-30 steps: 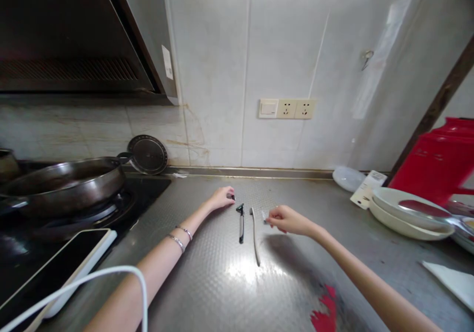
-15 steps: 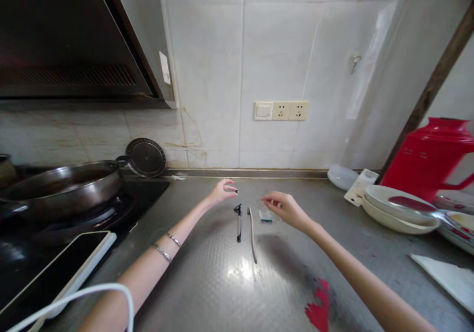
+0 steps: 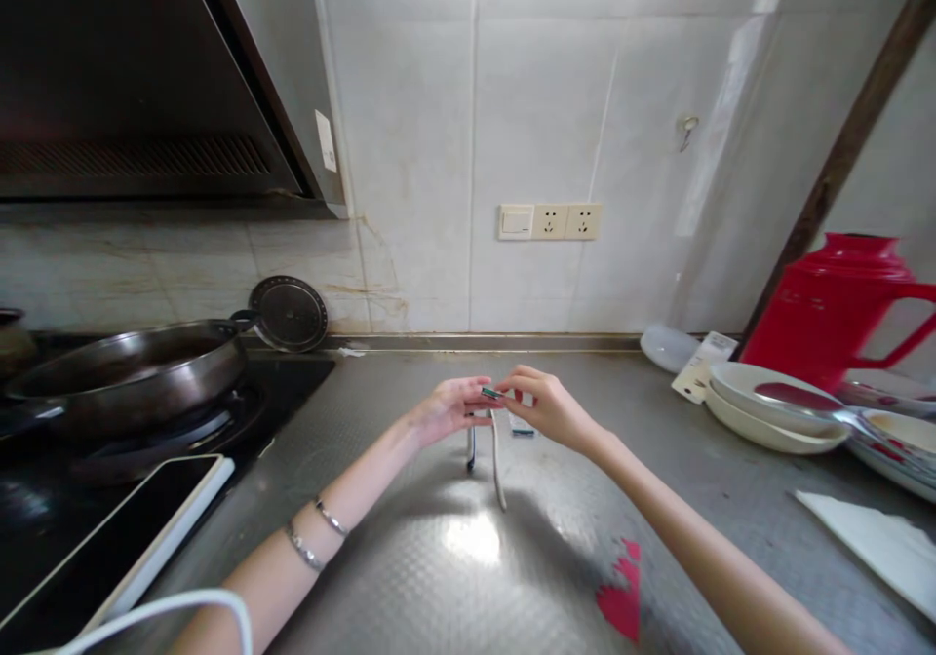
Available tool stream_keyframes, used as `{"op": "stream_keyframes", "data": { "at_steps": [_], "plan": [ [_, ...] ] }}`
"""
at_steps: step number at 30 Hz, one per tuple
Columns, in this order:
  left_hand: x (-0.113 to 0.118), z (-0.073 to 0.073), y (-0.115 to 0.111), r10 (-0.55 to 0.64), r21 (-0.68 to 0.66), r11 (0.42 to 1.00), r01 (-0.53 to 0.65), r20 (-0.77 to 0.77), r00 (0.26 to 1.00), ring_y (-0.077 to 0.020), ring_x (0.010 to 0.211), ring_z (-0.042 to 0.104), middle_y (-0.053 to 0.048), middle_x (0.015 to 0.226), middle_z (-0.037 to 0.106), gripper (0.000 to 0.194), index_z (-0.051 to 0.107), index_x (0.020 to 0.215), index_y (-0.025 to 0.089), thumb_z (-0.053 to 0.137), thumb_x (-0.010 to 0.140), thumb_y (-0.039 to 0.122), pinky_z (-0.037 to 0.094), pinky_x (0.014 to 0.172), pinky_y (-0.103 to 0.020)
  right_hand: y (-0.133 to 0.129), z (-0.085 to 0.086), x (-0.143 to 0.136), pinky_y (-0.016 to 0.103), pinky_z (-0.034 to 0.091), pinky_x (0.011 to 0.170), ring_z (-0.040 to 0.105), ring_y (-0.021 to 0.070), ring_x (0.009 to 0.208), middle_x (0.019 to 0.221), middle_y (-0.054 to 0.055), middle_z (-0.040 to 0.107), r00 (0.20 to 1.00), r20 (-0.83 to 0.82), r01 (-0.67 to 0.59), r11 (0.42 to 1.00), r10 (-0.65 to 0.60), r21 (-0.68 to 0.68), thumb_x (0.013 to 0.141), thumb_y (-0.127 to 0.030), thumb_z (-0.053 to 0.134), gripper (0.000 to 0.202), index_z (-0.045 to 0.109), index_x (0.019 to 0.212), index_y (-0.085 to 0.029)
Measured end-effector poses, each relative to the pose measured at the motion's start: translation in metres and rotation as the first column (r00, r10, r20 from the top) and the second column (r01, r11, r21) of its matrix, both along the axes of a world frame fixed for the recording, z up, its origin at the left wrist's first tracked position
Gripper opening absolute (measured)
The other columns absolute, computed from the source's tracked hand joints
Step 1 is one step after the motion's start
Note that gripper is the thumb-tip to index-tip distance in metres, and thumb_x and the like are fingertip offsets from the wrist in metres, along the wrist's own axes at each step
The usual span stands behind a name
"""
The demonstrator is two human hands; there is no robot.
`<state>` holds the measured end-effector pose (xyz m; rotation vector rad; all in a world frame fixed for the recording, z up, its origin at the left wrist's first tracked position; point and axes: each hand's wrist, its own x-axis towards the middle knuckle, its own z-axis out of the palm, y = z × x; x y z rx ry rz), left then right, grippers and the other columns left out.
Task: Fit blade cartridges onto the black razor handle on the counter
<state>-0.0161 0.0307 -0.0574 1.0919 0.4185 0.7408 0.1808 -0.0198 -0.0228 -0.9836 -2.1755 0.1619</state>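
Observation:
Above the counter, my left hand [image 3: 448, 405] and my right hand [image 3: 547, 407] meet at the fingertips. Between them is a small dark-green piece [image 3: 491, 394] that looks like a razor cartridge. The left thumb and a finger close on its left side while the other left fingers stretch out; right fingertips pinch its other end. Below the left fingers lies a black-and-silver razor [image 3: 471, 452], its head hidden by the hand. Beside it is a thin, pale grey curved handle [image 3: 498, 470]. A small clear case with a teal strip [image 3: 522, 428] rests under my right hand.
Left are a steel pan [image 3: 138, 367] on the black stove and a phone [image 3: 117, 548] with a white cable [image 3: 182, 598]. Right stand stacked white bowls [image 3: 767, 411], a red thermos [image 3: 826, 314] and a folded white sheet [image 3: 870, 548]. A red patch [image 3: 621, 601] marks the steel counter.
My hands, apart before, have come together: the left moved right and slightly down, the right moved left. The green piece now shows between them. The left hand now covers the razor's head.

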Motion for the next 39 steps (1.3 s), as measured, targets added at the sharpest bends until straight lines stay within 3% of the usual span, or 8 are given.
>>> {"op": "stream_keyframes", "data": {
  "at_steps": [4, 11, 15, 20, 23, 27, 32, 39],
  "plan": [
    [0.002, -0.001, -0.006, -0.01, -0.026, 1.0, 0.012, 0.045, 0.999, -0.026, 0.105, 0.058, -0.014, 0.104, 0.065, 0.031, 0.058, 0.108, 0.014, 0.057, 0.08, 0.026, 0.043, 0.089, -0.042, 0.0, 0.003, -0.001, 0.022, 0.042, 0.062, 0.055, 0.0127, 0.07, 0.083, 0.005, 0.062, 0.999, -0.037, 0.007, 1.0, -0.008, -0.023, 0.085, -0.032, 0.049, 0.023, 0.067, 0.091, -0.019],
    [0.005, -0.003, -0.015, -0.05, -0.006, 0.999, 0.05, 0.025, 0.998, -0.0279, 0.11, 0.054, -0.016, 0.11, 0.061, 0.037, 0.056, 0.114, 0.012, 0.057, 0.08, 0.026, 0.044, 0.089, -0.041, 0.007, 0.013, 0.0, 0.023, 0.041, 0.066, 0.056, 0.0139, 0.071, 0.075, 0.004, 0.066, 1.0, -0.03, -0.013, 0.97, 0.006, -0.241, 0.082, -0.032, 0.052, 0.024, 0.07, 0.084, -0.016],
    [0.007, -0.007, -0.017, -0.086, -0.009, 0.996, 0.086, 0.034, 0.996, -0.0282, 0.109, 0.054, -0.016, 0.109, 0.062, 0.038, 0.055, 0.114, 0.012, 0.06, 0.078, 0.022, 0.045, 0.086, -0.04, 0.009, 0.017, 0.004, 0.022, 0.04, 0.065, 0.054, 0.0132, 0.068, 0.073, 0.003, 0.067, 0.998, 0.011, -0.061, 0.937, 0.07, -0.345, 0.08, -0.033, 0.053, 0.026, 0.07, 0.08, -0.013],
    [0.01, -0.009, -0.019, -0.086, -0.045, 0.995, 0.086, 0.016, 0.996, -0.0276, 0.105, 0.058, -0.016, 0.107, 0.063, 0.04, 0.052, 0.114, 0.012, 0.063, 0.076, 0.019, 0.046, 0.085, -0.038, 0.016, 0.014, 0.01, 0.022, 0.04, 0.064, 0.053, 0.0129, 0.066, 0.069, 0.003, 0.065, 0.987, 0.087, -0.096, 0.922, 0.138, -0.376, 0.08, -0.036, 0.052, 0.031, 0.069, 0.077, -0.011],
    [0.009, -0.009, -0.019, -0.048, -0.072, 0.996, 0.045, -0.039, 0.998, -0.0261, 0.1, 0.06, -0.017, 0.108, 0.062, 0.047, 0.046, 0.117, 0.013, 0.065, 0.075, 0.018, 0.047, 0.083, -0.037, 0.028, 0.004, 0.017, 0.021, 0.04, 0.063, 0.053, 0.0127, 0.066, 0.069, 0.002, 0.065, 0.984, 0.111, -0.089, 0.92, 0.141, -0.383, 0.081, -0.036, 0.049, 0.032, 0.069, 0.077, -0.011],
    [0.0, -0.008, -0.011, 0.068, -0.08, 0.994, -0.076, -0.096, 0.993, -0.0252, 0.096, 0.062, -0.021, 0.117, 0.057, 0.055, 0.04, 0.121, 0.012, 0.066, 0.073, 0.018, 0.048, 0.081, -0.037, 0.05, -0.019, 0.03, 0.02, 0.038, 0.059, 0.052, 0.0117, 0.062, 0.065, 0.002, 0.064, 0.966, 0.259, 0.082, 0.93, 0.015, -0.359, 0.08, -0.03, 0.048, 0.029, 0.069, 0.073, -0.011],
    [-0.019, -0.01, 0.005, 0.173, -0.073, 0.981, -0.18, -0.093, 0.981, -0.0256, 0.097, 0.062, -0.022, 0.118, 0.056, 0.041, 0.047, 0.112, 0.01, 0.063, 0.077, 0.024, 0.048, 0.084, -0.038, 0.066, -0.046, 0.043, 0.02, 0.035, 0.057, 0.052, 0.012, 0.06, 0.064, 0.004, 0.065, 0.938, 0.338, 0.193, 0.922, -0.074, -0.335, 0.076, -0.021, 0.049, 0.024, 0.07, 0.071, -0.01],
    [-0.032, -0.015, 0.015, 0.266, -0.111, 0.954, -0.28, -0.121, 0.956, -0.024, 0.097, 0.062, -0.02, 0.115, 0.059, 0.033, 0.052, 0.107, 0.011, 0.061, 0.077, 0.023, 0.048, 0.085, -0.036, 0.073, -0.063, 0.042, 0.02, 0.034, 0.056, 0.054, 0.0125, 0.062, 0.067, 0.005, 0.067, 0.916, 0.387, 0.245, 0.909, -0.104, -0.336, 0.074, -0.018, 0.049, 0.022, 0.071, 0.072, -0.012]
  ]
}}
